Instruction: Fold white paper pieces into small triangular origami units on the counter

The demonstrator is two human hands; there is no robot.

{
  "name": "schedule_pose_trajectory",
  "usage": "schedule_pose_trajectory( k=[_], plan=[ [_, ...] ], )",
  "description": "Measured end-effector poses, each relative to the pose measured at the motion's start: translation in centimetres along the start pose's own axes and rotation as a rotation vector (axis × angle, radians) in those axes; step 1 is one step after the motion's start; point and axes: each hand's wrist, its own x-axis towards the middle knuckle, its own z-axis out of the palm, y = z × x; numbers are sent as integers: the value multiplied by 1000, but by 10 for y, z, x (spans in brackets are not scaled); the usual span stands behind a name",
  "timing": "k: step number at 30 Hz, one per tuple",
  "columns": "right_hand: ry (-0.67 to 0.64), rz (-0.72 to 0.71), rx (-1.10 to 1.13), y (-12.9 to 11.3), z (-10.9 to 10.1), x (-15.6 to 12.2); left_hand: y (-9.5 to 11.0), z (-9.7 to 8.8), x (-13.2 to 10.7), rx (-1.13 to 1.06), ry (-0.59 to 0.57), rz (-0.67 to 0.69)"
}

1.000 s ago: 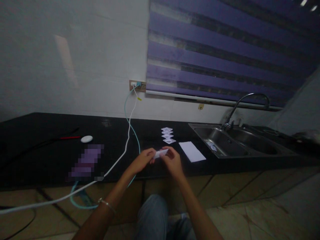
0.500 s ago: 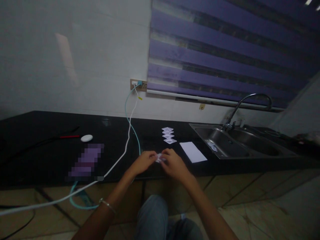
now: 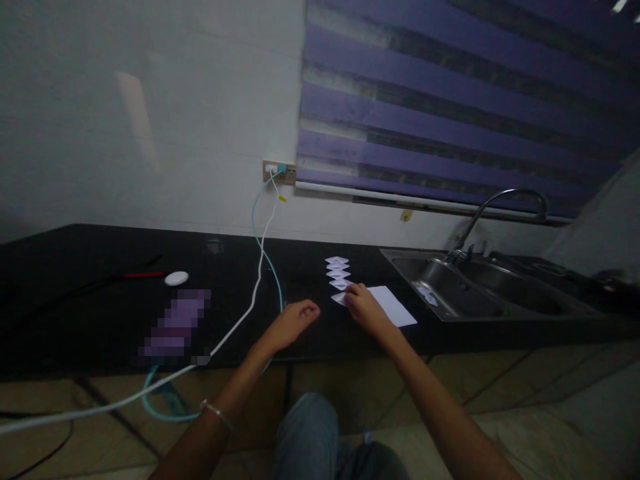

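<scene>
Folded paper piece (image 3: 339, 299) lies on the dark counter (image 3: 230, 267), left of a flat white sheet (image 3: 393, 305) and just nearer than a row of four similar pieces (image 3: 338, 274). The right hand (image 3: 363, 306) has its fingers closed over the piece's right end; the left hand (image 3: 297, 319) is loosely curled around nothing. It should feel light, crisp along creases yet easily crushed, best pinched gently by a pointed end.

There are five folded papers (image 3: 340, 285), two hands (image 3: 294, 323), two basins (image 3: 473, 298), one faucet (image 3: 500, 195).
</scene>
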Motion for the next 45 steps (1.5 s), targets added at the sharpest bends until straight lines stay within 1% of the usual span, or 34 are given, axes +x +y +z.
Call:
schedule_pose_trajectory(
  k=[4,7,10,12,14,16,18,20,21,23,24,26,29,31,34,40,45],
  plan=[
    [-35,-38,-60,12,7,8,-3,0,0,10,-17,-14],
    [-70,-29,-89,12,5,14,-4,0,1,24,-19,-11],
    [-94,-26,-68,9,-1,17,-5,0,1,30,-22,-2],
    [-67,-48,-20,8,-7,17,-4,0,1,19,-27,9],
    [-3,-42,35,11,-13,13,-4,-1,0,10,-32,17],
    [71,51,83,18,-20,5,-3,-1,0,8,-32,19],
    [72,192,93,29,-24,-6,-4,-1,0,3,-36,23],
    [-5,327,31,40,-26,-19,-5,0,1,-2,-39,31],
    [-71,386,-3,45,-26,-25,-6,0,1,-6,-44,33],
    [-215,462,-21,49,-25,-35,-7,0,2,-18,-56,32],
    [-260,488,-19,49,-25,-38,-8,0,2,-24,-65,30],
    [-316,493,-42,46,-24,-40,-8,0,3,-31,-72,27],
    [-360,452,-102,38,-26,-36,-7,-1,2,-31,-70,14],
    [-376,476,-141,34,-29,-33,-6,-1,1,-32,-70,1],
    [-359,547,-184,33,-32,-31,-4,-1,0,-32,-72,-1],
    [-320,545,-231,34,-36,-33,-5,0,1,-52,-83,17],
    [-304,602,-204,35,-40,-32,-3,0,0,-72,-94,-7]
  ],
)
